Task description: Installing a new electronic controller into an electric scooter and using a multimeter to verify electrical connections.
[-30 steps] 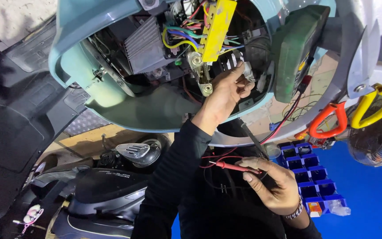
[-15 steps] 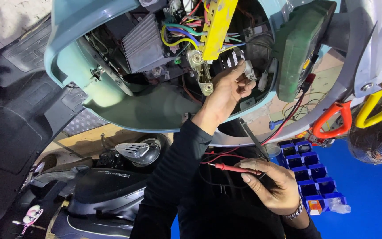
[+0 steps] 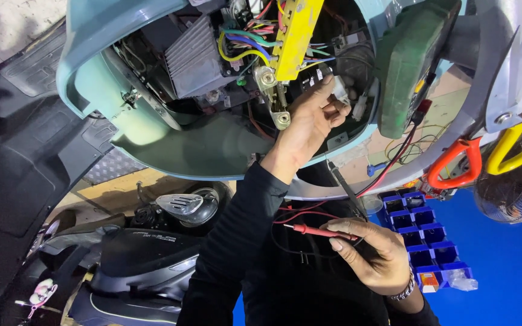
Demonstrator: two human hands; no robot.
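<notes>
My left hand (image 3: 309, 124) reaches up into the open pale-blue scooter housing (image 3: 92, 66) and pinches a small white connector (image 3: 340, 90) among coloured wires, just below a yellow bracket (image 3: 294, 36). Lower right, my right hand (image 3: 374, 253) holds a red test probe (image 3: 316, 230), tip pointing left, and a black test probe (image 3: 347, 188) that angles up toward the housing. A green multimeter (image 3: 411, 63) leans at the housing's right edge. Red and black leads (image 3: 394, 160) run down from it.
A ribbed grey metal unit (image 3: 194, 57) sits inside the housing at left. A black scooter (image 3: 146, 265) stands below left. Blue storage bins (image 3: 421, 232), orange-handled (image 3: 454, 163) and yellow-handled (image 3: 515, 145) tools and a wire fan guard (image 3: 515, 193) are at right.
The view has shifted slightly. Both hands keep their grips and stay in nearly the same places.
</notes>
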